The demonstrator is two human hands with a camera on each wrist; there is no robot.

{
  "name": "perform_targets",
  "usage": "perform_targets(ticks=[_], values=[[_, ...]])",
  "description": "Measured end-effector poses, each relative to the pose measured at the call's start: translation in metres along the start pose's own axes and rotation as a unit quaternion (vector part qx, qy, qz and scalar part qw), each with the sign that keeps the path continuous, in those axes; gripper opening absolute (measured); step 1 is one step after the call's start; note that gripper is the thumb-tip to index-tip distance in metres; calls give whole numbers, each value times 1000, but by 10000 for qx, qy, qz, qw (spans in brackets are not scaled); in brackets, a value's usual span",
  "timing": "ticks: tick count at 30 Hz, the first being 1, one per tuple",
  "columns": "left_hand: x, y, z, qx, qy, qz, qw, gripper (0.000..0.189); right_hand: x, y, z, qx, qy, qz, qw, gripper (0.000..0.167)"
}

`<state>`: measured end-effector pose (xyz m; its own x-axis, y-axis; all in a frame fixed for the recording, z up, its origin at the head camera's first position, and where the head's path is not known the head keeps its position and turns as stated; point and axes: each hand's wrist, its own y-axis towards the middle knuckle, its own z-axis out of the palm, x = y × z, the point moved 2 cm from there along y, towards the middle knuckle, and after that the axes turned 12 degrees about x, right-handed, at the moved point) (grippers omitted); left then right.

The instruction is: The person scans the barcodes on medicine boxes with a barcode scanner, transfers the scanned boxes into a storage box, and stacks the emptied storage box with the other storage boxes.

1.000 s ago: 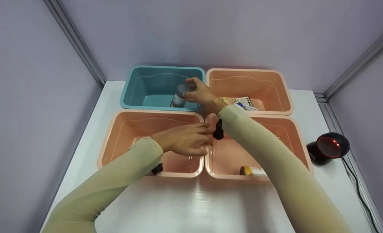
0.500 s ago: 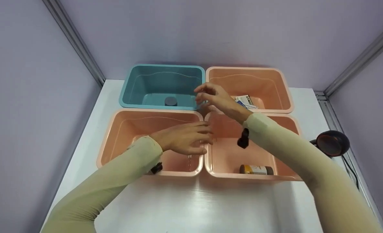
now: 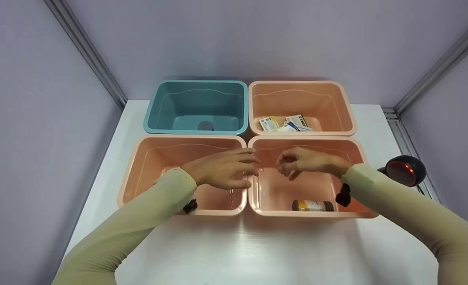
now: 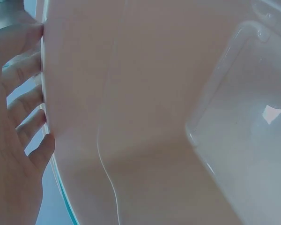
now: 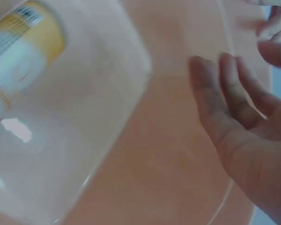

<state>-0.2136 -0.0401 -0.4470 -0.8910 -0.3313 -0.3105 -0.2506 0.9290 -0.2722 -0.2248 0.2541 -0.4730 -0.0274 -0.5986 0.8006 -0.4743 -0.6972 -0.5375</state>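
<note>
My left hand [image 3: 222, 169] hovers over the right part of the front-left pink bin [image 3: 139, 166], fingers spread near the rim and holding nothing. Over the front-right pink bin [image 3: 360, 154], my right hand [image 3: 307, 160] has loosely bent fingers with nothing between them; the right wrist view shows the same hand [image 5: 253, 136] above the bin floor. A bottle [image 3: 313, 206] with a yellow and white label lies on its side by that bin's front wall. At the back left, a jar with a dark grey lid [image 3: 206, 126] stands in the teal bin [image 3: 150, 118], its lower part hidden.
The back-right pink bin [image 3: 348, 114] holds several small items, among them a yellow-and-white box [image 3: 268, 123] and a white box [image 3: 296, 120]. A black device with a red light [image 3: 406, 170] stands at the right. Walls [image 3: 234, 39] enclose the white table [image 3: 226, 249].
My right hand let go of the grey-lidded jar in the teal bin, then drew back to the right and nearer, over the front-right bin. My left hand has stayed in place.
</note>
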Motion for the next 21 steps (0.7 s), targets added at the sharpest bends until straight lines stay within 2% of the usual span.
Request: perform_targets(ticks=[2, 4, 7, 10, 14, 18, 20, 21], values=[[0, -1, 0, 4, -28, -40, 10000, 52, -13, -3, 3, 395, -118, 512, 9978, 41], [0, -1, 0, 27, -54, -80, 9999, 52, -26, -6, 6, 787, -261, 1016, 9914, 46], [-1, 0, 0, 50, -42, -88, 9999, 53, -42, -11, 13, 1248, -533, 1713, 9758, 49], [-1, 0, -1, 61, -44, -98, 9999, 53, -52, -15, 20, 1580, -829, 2222, 9585, 52], [-1, -1, -2, 47, -54, -142, 9999, 52, -58, -16, 27, 1814, -1336, 2545, 9405, 53], [0, -2, -2, 63, -81, -179, 9998, 52, -57, -15, 31, 1954, -1927, 2568, 9267, 49], [0, -2, -1, 78, -106, -185, 9997, 52, -55, -15, 30, 1875, -2145, 2482, 9259, 51], [0, -1, -1, 71, -119, -166, 9998, 52, -54, -15, 28, 1724, -2211, 2409, 9292, 52]])
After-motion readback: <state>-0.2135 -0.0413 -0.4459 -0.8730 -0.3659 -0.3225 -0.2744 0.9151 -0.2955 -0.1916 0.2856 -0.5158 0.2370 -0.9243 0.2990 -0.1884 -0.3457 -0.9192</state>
